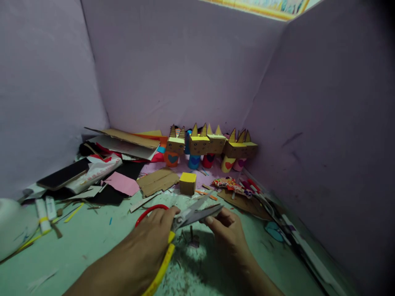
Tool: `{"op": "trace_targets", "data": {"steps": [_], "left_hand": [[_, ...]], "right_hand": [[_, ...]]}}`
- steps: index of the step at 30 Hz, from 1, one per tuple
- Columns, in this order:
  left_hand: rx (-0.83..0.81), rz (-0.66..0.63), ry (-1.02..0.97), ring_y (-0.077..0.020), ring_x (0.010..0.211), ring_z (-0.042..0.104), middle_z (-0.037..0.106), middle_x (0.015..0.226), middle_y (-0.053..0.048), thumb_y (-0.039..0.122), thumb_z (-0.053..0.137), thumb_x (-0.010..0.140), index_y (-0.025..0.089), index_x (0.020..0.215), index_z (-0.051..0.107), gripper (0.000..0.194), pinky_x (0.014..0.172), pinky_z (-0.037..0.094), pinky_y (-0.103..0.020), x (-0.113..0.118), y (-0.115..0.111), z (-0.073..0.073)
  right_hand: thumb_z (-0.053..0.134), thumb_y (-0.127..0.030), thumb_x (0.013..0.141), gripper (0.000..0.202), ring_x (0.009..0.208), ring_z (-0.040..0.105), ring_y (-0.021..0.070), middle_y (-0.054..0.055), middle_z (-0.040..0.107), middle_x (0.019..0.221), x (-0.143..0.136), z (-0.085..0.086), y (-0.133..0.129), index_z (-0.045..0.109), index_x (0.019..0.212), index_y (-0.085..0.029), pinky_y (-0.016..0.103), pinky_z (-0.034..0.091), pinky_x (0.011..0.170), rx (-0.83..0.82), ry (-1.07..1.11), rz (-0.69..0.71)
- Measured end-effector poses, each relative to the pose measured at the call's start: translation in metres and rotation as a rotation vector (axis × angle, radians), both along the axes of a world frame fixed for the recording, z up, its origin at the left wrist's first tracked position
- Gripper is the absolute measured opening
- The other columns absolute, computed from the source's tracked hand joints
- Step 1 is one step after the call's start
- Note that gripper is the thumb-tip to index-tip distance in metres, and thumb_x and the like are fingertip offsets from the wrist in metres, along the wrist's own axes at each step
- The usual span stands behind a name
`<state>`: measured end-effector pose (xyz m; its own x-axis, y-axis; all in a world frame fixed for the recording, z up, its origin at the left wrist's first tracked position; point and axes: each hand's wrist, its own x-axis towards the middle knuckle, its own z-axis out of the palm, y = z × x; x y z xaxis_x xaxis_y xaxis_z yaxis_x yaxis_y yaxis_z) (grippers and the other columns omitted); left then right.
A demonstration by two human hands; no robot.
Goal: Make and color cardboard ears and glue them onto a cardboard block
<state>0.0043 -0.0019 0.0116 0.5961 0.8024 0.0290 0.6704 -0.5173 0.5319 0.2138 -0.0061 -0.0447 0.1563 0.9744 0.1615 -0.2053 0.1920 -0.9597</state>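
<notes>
My left hand [154, 234] is closed round a pair of scissors [189, 216] with one red and one yellow handle. The blades are spread apart and point right. At their tips, my right hand [228, 230] pinches a small thin piece [212, 208], perhaps cardboard, mostly hidden by the fingers and blade. Just beyond the blades stands a little cardboard box [187, 183] with a yellow top. Small dark scraps [194, 242] lie on the table beneath my hands.
Several box-headed figures [199, 146] with pointed ears stand along the back. Cardboard sheets [129, 139], pink paper [121, 183] and a dark phone-like slab [63, 174] pile up at left. Patterned cloth [231, 185] and long strips [296, 238] lie right. Lilac walls [185, 61] enclose the table.
</notes>
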Motion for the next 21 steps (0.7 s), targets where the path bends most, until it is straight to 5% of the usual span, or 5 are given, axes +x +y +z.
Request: {"op": "trace_targets", "data": {"steps": [6,21], "left_hand": [[0.077,0.036,0.002,-0.0274,0.109,0.046,0.056,0.118,-0.013,0.019,0.039,0.074,0.019,0.128,0.041,0.054,0.094,0.036,-0.041,0.011,-0.007,-0.006],[0.034,-0.007,0.267,-0.0255,0.089,0.058,0.061,0.105,-0.013,0.005,0.036,0.07,0.017,0.126,0.044,0.058,0.074,0.044,-0.036,0.021,-0.001,0.003]], "right_hand": [[0.068,-0.022,0.066,0.004,0.057,0.055,0.0167,0.0,0.063,0.059,0.0,0.004,-0.002,0.068,0.063,-0.018,0.026,0.042,0.058,-0.006,-0.112,0.01],[0.072,-0.033,0.063,0.017,0.058,0.058,0.0196,0.003,0.065,0.058,-0.004,0.007,-0.005,0.071,0.064,-0.017,0.03,0.044,0.057,-0.02,-0.071,0.003]]}}
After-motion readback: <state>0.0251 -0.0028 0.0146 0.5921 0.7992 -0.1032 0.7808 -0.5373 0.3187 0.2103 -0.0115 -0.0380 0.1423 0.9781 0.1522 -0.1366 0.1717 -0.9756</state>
